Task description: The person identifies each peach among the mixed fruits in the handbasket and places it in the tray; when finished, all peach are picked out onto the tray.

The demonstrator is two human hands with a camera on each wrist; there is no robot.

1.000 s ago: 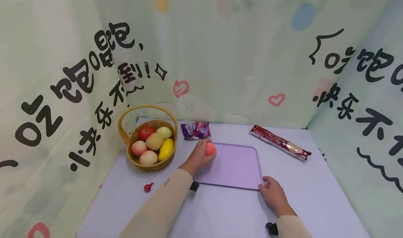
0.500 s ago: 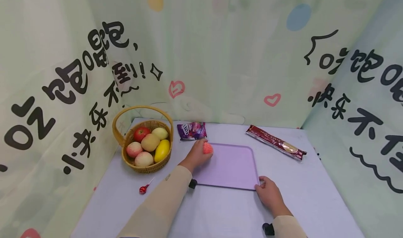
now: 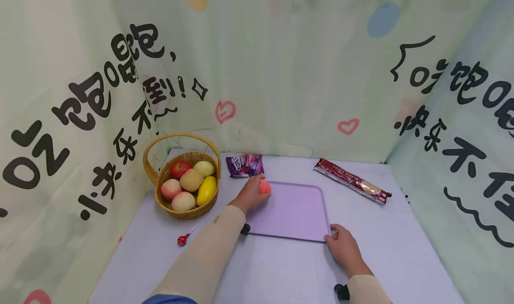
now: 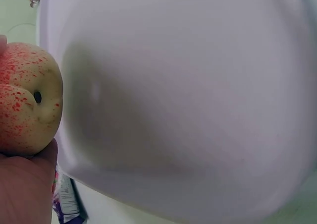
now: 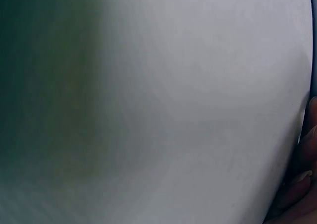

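The peach (image 3: 265,186), red-speckled, sits within the left grip (image 3: 250,194), whose fingers are curled round it. It shows at that grip's right side, above the left part of the purple tray (image 3: 297,210); whether they touch, I cannot tell. The right grip (image 3: 346,249) pinches the tray's near right corner. Beyond the left grip lies a packet (image 3: 245,165); left of that grip stands a basket (image 3: 188,215).

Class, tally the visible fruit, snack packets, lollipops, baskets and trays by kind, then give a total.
Fruit: 7 (6 in the basket, 1 peach in the left hand)
Snack packets: 2
Lollipops: 1
Baskets: 1
Trays: 1
Total: 12
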